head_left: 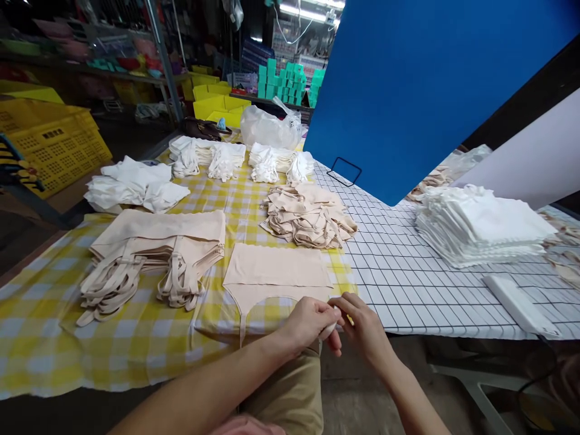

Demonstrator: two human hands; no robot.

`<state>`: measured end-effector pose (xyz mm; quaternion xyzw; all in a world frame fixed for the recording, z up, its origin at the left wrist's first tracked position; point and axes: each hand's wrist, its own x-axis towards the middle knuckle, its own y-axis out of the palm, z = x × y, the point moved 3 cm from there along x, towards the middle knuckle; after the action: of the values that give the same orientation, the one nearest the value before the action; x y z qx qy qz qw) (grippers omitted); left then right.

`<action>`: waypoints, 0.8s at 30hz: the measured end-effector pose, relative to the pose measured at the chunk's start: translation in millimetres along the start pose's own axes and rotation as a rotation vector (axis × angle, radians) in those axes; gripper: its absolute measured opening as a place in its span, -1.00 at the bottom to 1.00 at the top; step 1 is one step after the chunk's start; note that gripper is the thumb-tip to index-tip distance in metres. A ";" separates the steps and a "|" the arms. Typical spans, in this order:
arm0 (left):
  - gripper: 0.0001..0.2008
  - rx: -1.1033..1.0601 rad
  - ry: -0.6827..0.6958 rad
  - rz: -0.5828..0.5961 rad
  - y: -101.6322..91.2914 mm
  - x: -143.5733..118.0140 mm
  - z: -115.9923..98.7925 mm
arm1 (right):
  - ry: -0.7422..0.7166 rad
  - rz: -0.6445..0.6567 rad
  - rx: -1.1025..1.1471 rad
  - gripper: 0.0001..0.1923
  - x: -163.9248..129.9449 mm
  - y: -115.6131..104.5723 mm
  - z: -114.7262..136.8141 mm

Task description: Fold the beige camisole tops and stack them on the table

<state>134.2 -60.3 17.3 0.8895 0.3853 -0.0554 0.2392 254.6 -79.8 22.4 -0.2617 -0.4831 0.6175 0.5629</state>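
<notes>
From the head camera, both hands are meeting at the near edge of the tabletop (453, 284). The left hand (310, 323) is curling its fingers around a small pale piece (329, 329), possibly a label or a strip of fabric; it is too small to name surely. The right hand (365, 329) is pinching the same piece from the other side, fingertips touching it. Just beyond the hands, a single beige garment (276, 275) is lying flat on the yellow checked cloth (136, 344), its lower edge hanging toward the person's lap.

To the left, a stack of beige garments (154, 254) with dangling straps is resting on the cloth; farther back sits a looser beige heap (308, 214). White folded pieces (203, 157) are lining the far edge, and a tall white stack (480, 226) is sitting on the gridded sheet at the right.

The step in hand looks like preparing the small piece for the flat garment. The next move would call for a steady pinch and careful alignment with the garment's edge.
</notes>
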 end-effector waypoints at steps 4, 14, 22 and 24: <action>-0.70 0.315 0.104 -0.060 -16.3 4.0 -0.5 | 0.000 -0.114 0.059 -0.78 4.6 10.9 -4.3; -0.90 1.682 0.405 -0.275 -77.4 26.2 -13.5 | 0.445 -0.127 0.677 -0.76 20.7 36.8 -17.3; -0.88 1.611 0.468 -0.334 -83.5 37.7 -10.5 | 0.383 -0.112 0.471 -0.86 40.9 40.0 -17.2; -0.86 1.514 0.421 -0.350 -88.0 39.9 -10.2 | 0.288 -0.113 0.350 -0.80 46.1 39.2 -11.4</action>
<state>98.5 22.5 -18.7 0.7286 0.4140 -0.1694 -0.5187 236.6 -28.7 -6.9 -0.2177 -0.2973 0.6157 0.6965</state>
